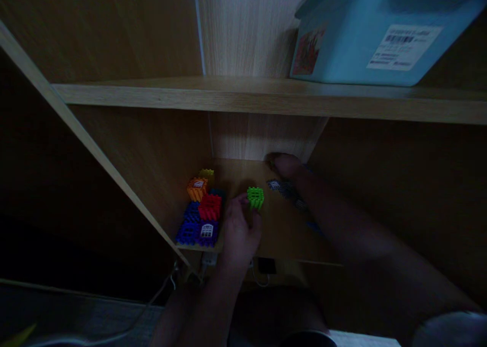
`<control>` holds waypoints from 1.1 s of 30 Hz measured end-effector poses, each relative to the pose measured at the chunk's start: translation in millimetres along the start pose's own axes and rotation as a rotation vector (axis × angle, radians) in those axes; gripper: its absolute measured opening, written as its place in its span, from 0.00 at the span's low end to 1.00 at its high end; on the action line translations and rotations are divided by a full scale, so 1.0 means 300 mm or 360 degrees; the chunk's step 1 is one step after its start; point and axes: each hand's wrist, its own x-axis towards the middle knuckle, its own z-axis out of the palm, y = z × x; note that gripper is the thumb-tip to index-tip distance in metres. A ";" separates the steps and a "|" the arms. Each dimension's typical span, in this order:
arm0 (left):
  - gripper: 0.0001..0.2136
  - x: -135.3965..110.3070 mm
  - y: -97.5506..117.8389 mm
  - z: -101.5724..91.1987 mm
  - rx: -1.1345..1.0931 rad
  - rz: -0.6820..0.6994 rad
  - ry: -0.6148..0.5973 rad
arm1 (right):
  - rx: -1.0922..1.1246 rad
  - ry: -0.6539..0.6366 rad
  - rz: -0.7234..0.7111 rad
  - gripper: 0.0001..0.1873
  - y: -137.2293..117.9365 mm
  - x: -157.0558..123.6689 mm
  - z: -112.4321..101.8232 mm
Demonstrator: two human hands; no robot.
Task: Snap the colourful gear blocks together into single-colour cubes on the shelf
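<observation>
My left hand (240, 230) pinches a bright green toy building block (255, 198), a small cube with notched edges, above the lower shelf board. Deep on the right, my right hand (286, 164) reaches to the back of the shelf. Its fingers are curled down in shadow, and what they hold is too dark to make out. Beside that forearm lie several dark blue-grey block pieces (274, 185), partly covered by the arm. Left of my left hand are stacked blocks: a red block (210, 207), an orange block (197, 188), a yellow block (207, 173) and several blue blocks (188, 233).
An upper shelf board (243, 98) runs across above both hands, carrying a light blue plastic bin (350, 47) at the right. A wooden side panel (152, 154) bounds the left. Below the shelf are a white cable (262, 284) and a dark flat object (267, 265).
</observation>
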 end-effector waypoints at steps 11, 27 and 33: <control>0.18 0.003 -0.001 -0.001 -0.0033 0.0026 0.0021 | 0.0232 0.0577 0.0277 0.24 -0.036 -0.080 -0.054; 0.33 -0.018 -0.021 -0.024 -0.0774 0.0009 -0.0380 | 0.0656 0.1523 -0.0920 0.20 -0.332 -0.642 -0.005; 0.28 -0.014 -0.024 -0.025 -0.1012 0.0006 -0.0464 | 0.0623 0.1474 -0.1002 0.20 -0.327 -0.653 0.003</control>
